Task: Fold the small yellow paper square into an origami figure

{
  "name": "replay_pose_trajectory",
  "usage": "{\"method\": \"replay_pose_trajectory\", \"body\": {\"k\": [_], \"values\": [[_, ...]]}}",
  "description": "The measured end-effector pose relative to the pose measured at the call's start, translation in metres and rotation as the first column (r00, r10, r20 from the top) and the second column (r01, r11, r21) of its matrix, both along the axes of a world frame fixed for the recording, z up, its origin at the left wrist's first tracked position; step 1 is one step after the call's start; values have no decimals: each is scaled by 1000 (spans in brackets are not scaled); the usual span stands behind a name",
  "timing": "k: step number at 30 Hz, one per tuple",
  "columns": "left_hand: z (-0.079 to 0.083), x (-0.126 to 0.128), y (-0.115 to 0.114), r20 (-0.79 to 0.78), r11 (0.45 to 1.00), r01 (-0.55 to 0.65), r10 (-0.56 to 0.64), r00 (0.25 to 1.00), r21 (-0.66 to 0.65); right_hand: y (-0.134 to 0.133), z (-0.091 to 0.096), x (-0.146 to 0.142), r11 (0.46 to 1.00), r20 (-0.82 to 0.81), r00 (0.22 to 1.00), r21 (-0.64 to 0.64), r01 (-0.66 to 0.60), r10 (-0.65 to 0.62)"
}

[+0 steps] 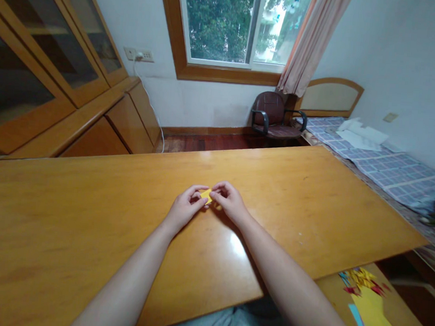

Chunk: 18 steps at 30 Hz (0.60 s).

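Observation:
Between my two hands, just above the wooden table (98, 214), is a small folded piece of yellow paper (206, 196). My left hand (188, 204) pinches its left side between thumb and fingers. On the paper's right edge, the thumb and forefinger of my right hand (230, 199) are closed. Fingers cover parts of the paper, so its full shape is hidden.
A lower surface (336, 300) at the right holds yellow paper sheets (374, 315), a blue strip (357, 320) and several small folded pieces (362, 278). Beyond the table stand an armchair (271, 109) and a bed (384, 169). Glass-door cabinets (54, 97) line the left.

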<state>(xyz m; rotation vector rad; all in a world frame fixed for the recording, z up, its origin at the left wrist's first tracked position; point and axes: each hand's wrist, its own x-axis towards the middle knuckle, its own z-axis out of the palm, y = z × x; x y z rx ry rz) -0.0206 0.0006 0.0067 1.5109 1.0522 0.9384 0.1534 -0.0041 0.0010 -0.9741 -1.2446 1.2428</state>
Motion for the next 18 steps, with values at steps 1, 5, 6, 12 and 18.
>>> {"method": "replay_pose_trajectory", "body": {"k": [1,5,6,12,18], "values": [[0,0,0,-1,1000,1,-1,1000,0,0,0,0,1000,0,1000,4,1,-1],[2,1,-1,15,1000,3,-3,1000,-19,0,-1,0,1000,-7,1000,8,-5,5],[3,1,-1,23,1000,4,-3,1000,-28,0,-1,0,1000,-12,1000,6,-8,8],[5,2,-2,44,999,12,-10,999,-37,0,0,0,1000,-2,1000,-6,0,0],[3,1,-1,64,999,17,-14,998,-49,1,-3,0,1000,7,1000,-2,6,-6]]}}
